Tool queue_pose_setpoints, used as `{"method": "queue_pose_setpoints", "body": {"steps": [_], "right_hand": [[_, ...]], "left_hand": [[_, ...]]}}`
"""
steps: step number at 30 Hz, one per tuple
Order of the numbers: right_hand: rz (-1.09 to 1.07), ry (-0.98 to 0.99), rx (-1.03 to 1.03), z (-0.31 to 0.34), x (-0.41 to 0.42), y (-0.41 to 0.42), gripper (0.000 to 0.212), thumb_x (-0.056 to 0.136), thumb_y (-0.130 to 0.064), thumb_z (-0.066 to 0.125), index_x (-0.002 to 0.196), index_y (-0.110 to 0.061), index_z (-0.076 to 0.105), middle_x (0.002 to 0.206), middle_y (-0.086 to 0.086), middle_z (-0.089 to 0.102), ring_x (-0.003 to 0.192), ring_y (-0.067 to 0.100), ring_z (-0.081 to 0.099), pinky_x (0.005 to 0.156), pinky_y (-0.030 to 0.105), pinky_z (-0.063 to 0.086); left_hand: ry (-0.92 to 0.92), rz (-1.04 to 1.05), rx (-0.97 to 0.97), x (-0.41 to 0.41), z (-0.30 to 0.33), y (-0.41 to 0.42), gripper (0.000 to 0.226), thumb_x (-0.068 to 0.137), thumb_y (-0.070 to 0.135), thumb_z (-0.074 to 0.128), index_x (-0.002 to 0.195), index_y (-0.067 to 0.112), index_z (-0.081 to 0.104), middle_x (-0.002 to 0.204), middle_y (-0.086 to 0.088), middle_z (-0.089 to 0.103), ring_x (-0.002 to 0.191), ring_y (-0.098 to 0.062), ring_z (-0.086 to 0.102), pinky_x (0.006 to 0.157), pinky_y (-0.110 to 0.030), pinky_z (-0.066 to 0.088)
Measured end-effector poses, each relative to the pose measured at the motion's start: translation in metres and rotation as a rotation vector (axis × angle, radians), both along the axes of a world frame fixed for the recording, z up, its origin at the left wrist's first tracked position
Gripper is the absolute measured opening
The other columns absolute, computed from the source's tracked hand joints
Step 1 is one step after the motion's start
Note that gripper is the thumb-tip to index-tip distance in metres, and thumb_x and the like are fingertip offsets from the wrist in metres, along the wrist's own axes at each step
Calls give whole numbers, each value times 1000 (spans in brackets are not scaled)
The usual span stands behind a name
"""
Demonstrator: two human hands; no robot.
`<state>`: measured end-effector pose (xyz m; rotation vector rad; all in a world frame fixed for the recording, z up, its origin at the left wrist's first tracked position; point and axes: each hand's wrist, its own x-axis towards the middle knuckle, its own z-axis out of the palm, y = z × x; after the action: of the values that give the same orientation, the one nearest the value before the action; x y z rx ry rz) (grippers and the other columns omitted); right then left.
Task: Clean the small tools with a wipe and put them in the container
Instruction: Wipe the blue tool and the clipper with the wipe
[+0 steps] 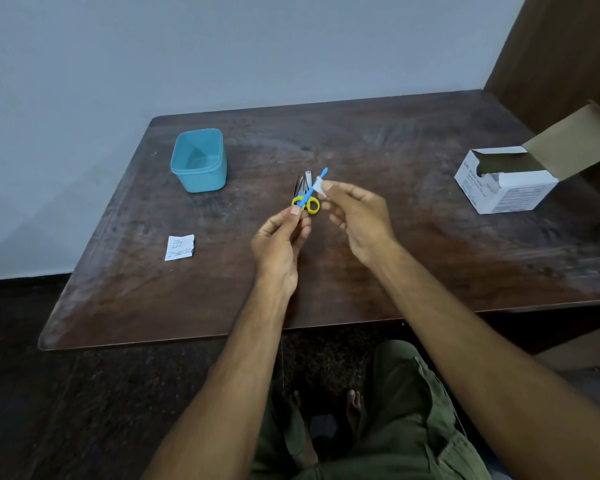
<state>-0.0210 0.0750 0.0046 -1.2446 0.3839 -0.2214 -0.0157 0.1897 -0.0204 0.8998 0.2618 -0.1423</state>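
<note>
**deskwatcher:** ok so what's going on with the hands here?

**tinytools:** the left hand point(280, 233) is pinching the lower end of a thin blue tool point(313, 189) between thumb and fingertips, holding it up at a slant over the middle of the desk point(413, 244). The right hand point(355, 211) pinches a small white wipe point(319, 186) around the upper part of that same blue tool, thumb on top, the other fingers curled under. The blue tip pokes out past the wipe.

**deskwatcher:** and the other tools?

**tinytools:** right behind the hands, lying on the desk: yellow-handled scissors point(311, 204) and a couple of small metal pieces point(303, 183) just beside them. Can't tell exactly what the metal ones are, too small.

**deskwatcher:** where's the container?

**tinytools:** teal plastic container point(200, 161), lid off, standing toward the far left of the desk, well apart from the hands. Looks like nothing's in it. A torn white sachet point(180, 247) lies flat nearer the left front edge, and a white cardboard box point(506, 181) with its flap open sits at the far right.
</note>
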Motion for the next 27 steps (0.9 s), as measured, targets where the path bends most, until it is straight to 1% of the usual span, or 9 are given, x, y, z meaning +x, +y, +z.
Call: {"method": "queue_pose_setpoints", "body": {"steps": [2,5,8,11,15,19,23,25,27], "right_hand": [[-41,-55,-85,0,0,9,6,86,-13,71,82,-17,74,69,-4,70,61,4,59,57,12,45],[-133,-116,-99,-3,2,11,5,84,-9,73,81,-13,75,68,-3,70,62,7,59,59,14,48],[-239,-76,-43,-9,3,7,2,82,-13,76,82,-12,75,69,-4,69,64,9,58,57,15,45],[-252,-43,-26,-12,3,8,10,82,-14,75,89,-6,75,75,1,71,63,7,59,53,10,43],[-213,-68,-31,-11,5,22,8,84,-8,71,89,-2,75,75,5,71,63,7,60,62,15,50],[-164,-72,-7,-11,4,29,9,85,-10,72,89,-3,75,71,4,71,63,10,62,59,17,52],[-120,-46,12,-11,2,28,5,86,-9,71,83,-9,74,62,0,68,56,12,53,47,18,47],[-108,-19,18,-9,5,24,4,85,-11,71,83,-9,74,68,4,71,61,19,57,50,21,48],[-130,-21,36,-4,11,18,4,84,-13,73,84,-9,74,79,9,74,70,20,63,58,25,52]], "left_hand": [[8,5,-16,-2,0,-3,6,89,1,64,89,5,67,68,-4,72,59,-8,67,62,-18,57],[23,21,-47,-3,1,-2,7,90,1,63,87,6,68,67,-4,72,60,-9,67,63,-17,57],[38,35,-96,-2,1,-1,8,90,1,62,87,7,68,69,-4,72,62,-9,67,64,-18,57],[59,30,-149,-3,0,-3,9,91,0,61,87,6,67,69,-4,72,64,-8,68,66,-18,57],[68,2,-167,-5,0,-10,9,92,0,59,89,5,66,70,-3,73,65,-7,69,66,-17,57],[79,-12,-132,-5,0,-12,10,92,1,60,88,6,67,70,-3,73,64,-7,69,63,-17,56],[45,-39,-25,-7,-3,-13,8,91,2,61,88,4,68,67,-3,72,61,-7,68,64,-18,57],[12,-38,41,-7,-6,-15,7,91,1,62,87,3,67,66,-3,72,59,-7,68,63,-18,57],[-18,-44,87,-7,-8,-17,6,90,0,62,87,1,67,65,-4,71,59,-8,67,62,-17,57]]}}
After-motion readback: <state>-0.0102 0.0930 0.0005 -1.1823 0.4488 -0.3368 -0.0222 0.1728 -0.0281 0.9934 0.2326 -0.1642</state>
